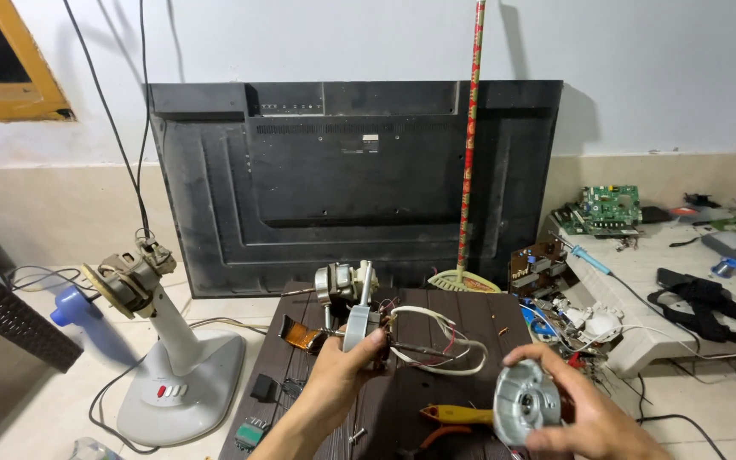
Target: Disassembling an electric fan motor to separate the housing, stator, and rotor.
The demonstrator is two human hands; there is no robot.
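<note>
1. Teardown step, by my read: fan motor in 2 parts, both lifted just above the dark table (470, 319).
2. Left hand (347, 362) is closed around the motor body (353, 311); shaft points up-left, white wires (436, 341) loop off to the right.
3. Right hand (585, 417) holds the round silver end cover (526, 400), fingers wrapped on its rim, open face toward the camera.
4. The 2 parts sit near each other, not touching.
5. Yellow-handled pliers (457, 415) lie on the table between the hands.
6. Fan stand (172, 358) is on the floor at left, TV back panel (351, 179) leans on the wall.
7. Next move, judged: any re-mating needs cover bore lined up with the shaft, wires kept out of the seam.
</note>
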